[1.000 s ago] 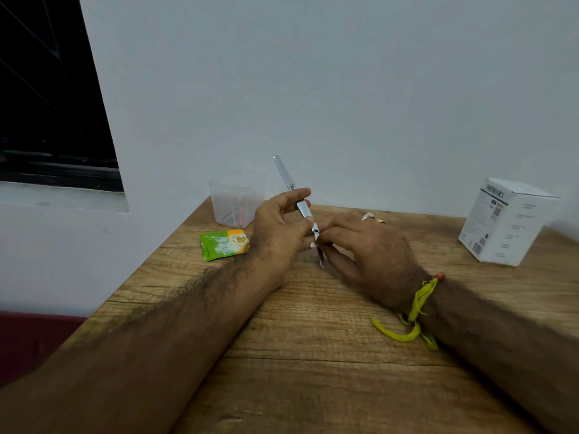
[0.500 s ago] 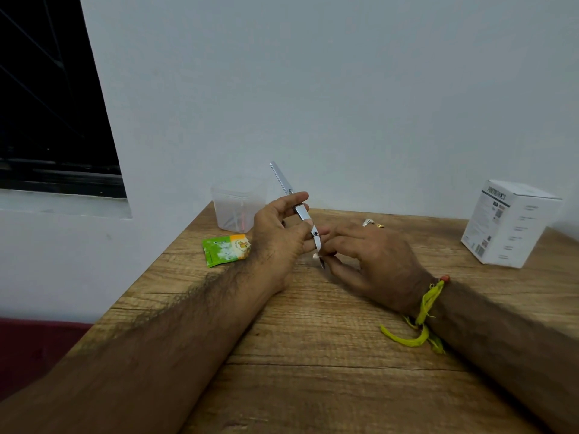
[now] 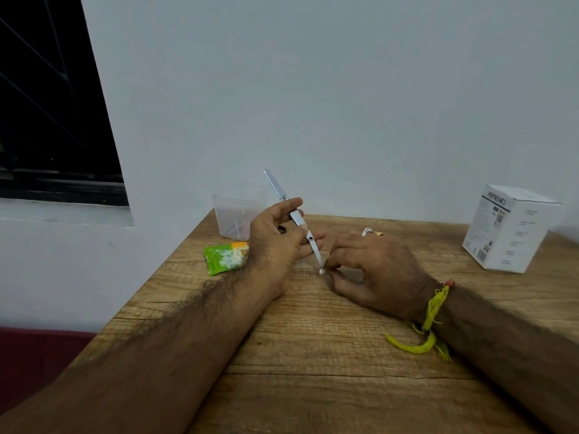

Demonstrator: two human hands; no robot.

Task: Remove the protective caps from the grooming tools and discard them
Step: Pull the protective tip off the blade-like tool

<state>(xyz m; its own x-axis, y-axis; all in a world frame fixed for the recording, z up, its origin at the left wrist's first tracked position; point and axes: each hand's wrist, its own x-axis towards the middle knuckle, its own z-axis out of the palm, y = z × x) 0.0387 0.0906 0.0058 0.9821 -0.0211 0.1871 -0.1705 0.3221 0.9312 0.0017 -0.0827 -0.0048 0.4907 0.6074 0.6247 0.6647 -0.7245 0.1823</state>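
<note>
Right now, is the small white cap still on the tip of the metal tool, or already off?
Cannot tell. The white cap sits right at the metal tool's lower tip, pinched by the right hand; any gap is too small to see.

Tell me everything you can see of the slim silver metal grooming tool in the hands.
The slim silver metal grooming tool is a flat, shiny strip with a dark rivet near its lower part. It tilts, top toward the wall. The left hand grips its middle; the right hand pinches the small white cap at its lower tip, above the wooden table.

Left hand (image 3: 275, 242) grips a metal tool (image 3: 293, 216); right hand (image 3: 369, 270) pinches what seems a white cap (image 3: 321, 271).
</note>
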